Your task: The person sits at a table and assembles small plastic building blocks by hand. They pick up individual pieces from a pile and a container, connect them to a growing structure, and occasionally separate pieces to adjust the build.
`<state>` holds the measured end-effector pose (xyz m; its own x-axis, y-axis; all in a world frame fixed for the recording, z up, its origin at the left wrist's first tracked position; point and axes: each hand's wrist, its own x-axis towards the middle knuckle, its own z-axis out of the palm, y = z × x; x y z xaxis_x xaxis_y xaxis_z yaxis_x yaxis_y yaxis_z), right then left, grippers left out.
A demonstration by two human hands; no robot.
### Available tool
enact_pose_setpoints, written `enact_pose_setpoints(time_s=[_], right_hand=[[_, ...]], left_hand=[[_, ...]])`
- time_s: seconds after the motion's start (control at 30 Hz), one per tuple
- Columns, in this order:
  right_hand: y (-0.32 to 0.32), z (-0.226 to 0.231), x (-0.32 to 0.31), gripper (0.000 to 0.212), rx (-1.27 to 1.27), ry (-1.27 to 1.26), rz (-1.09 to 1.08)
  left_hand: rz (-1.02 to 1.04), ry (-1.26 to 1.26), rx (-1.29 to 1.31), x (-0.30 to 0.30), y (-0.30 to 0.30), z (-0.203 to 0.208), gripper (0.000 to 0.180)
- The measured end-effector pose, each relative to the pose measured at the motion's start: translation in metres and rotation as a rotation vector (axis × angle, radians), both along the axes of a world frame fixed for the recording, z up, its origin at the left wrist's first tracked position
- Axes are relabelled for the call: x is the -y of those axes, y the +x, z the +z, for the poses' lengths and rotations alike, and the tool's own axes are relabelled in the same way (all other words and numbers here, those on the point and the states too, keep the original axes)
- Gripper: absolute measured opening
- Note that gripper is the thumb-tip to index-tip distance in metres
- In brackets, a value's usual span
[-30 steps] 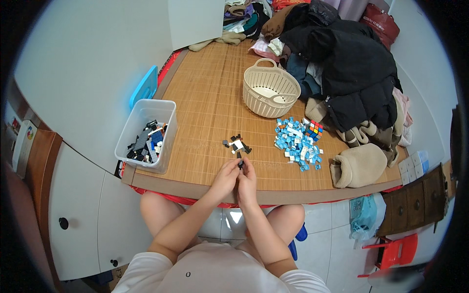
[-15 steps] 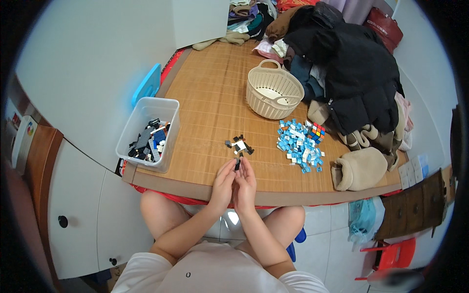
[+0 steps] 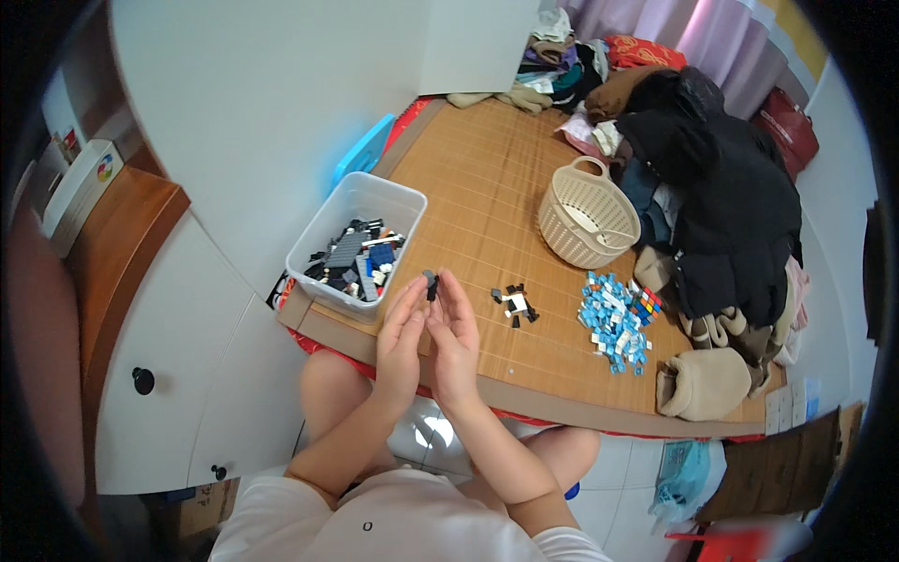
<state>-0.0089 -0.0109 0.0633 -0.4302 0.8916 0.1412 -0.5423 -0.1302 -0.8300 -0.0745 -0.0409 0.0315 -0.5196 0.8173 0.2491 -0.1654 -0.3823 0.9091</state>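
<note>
My left hand point(image 3: 400, 332) and my right hand point(image 3: 454, 342) are side by side above the mat's near edge, fingers closed around a small cluster of black and grey building bricks point(image 3: 432, 285). The cluster sticks up between the fingertips; its lower part is hidden by the fingers. Right of my hands, a little pile of black, grey and white bricks point(image 3: 517, 304) lies on the mat. To the left stands a clear plastic box point(image 3: 304, 245) holding many loose black, grey, blue and white bricks point(image 3: 348, 251).
A woven mat point(image 3: 478, 187) covers the raised surface. Blue and white pieces point(image 3: 613, 323) lie at right beside a multicoloured puzzle cube point(image 3: 646, 306). Beyond are a cream basket point(image 3: 588, 217) and piled clothes point(image 3: 726, 178). A blue lid point(image 3: 365, 150) leans behind the box.
The view has swung left, so the scene sits further right. My hands, holding the bricks, have moved away from the small pile toward the plastic box.
</note>
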Motion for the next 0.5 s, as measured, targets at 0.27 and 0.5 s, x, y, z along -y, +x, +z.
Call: enact_pose_setpoints(time_s=[0.27,0.5], right_hand=[[-0.054,0.008,-0.001,0.055,0.015,0.082,0.158],[-0.077,0.013,0.002,0.057,0.033,0.045,0.200]], left_hand=[[0.072,-0.009,0.209,0.017,-0.051,0.031,0.045],[0.150,0.039,0.228,0.024,-0.070,0.034,0.047]])
